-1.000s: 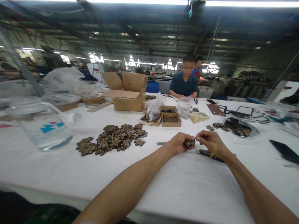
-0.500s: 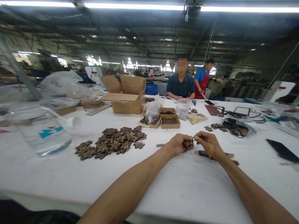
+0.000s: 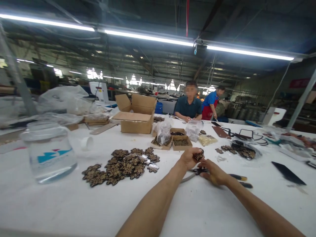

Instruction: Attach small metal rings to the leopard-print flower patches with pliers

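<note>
My left hand (image 3: 190, 158) pinches a small leopard-print patch (image 3: 198, 155) with a dark edge, holding it up off the table. My right hand (image 3: 213, 172) is just below and to the right, its thumb and index finger apart. Between those fingers, dark metal tool jaws (image 3: 198, 171) show on the table; I cannot tell whether the fingertips touch them. Black-and-yellow tool handles (image 3: 238, 177) stick out to the right of the hand, and a grey curved handle (image 3: 188, 178) lies to the left. Many similar patches form a pile (image 3: 123, 166) left of my hands.
Small cardboard trays (image 3: 182, 147) of tiny metal parts stand ahead, beside a plastic bag (image 3: 164, 131) and an open carton (image 3: 137, 126). A water jar (image 3: 51, 164) stands left. Bagged patches (image 3: 247, 152) and a black flat piece (image 3: 288, 172) lie right. A co-worker (image 3: 189, 107) sits opposite.
My right hand has left the patch's edge, where it pinched a small shiny piece, and moved down to the tools. The left hand has tilted the patch upward. The camera view has shifted.
</note>
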### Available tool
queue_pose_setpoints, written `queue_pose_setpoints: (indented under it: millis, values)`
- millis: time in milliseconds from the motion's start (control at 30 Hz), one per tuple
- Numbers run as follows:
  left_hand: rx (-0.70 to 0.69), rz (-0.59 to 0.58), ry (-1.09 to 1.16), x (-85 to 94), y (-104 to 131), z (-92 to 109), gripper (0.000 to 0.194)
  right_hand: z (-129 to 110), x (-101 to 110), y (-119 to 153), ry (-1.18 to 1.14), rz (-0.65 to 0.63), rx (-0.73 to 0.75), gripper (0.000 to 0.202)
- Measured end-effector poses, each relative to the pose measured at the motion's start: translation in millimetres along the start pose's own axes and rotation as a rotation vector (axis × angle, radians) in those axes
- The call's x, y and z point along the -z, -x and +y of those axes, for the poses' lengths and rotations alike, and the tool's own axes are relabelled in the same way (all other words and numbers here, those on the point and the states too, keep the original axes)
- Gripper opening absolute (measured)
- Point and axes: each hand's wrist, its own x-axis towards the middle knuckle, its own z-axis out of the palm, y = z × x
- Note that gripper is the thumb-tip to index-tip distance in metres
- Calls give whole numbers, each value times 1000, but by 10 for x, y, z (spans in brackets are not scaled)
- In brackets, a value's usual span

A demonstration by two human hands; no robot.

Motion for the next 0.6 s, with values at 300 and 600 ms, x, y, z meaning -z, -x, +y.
queue_pose_setpoints:
  millis: [300,600]
  values:
    - [-16,-22,89,222,-47,-43,12,-194,40,-77,81,-65,-52,29]
    - [52,-5,120,256,-63,-179,10,228,358,986,228,-3,-422,63]
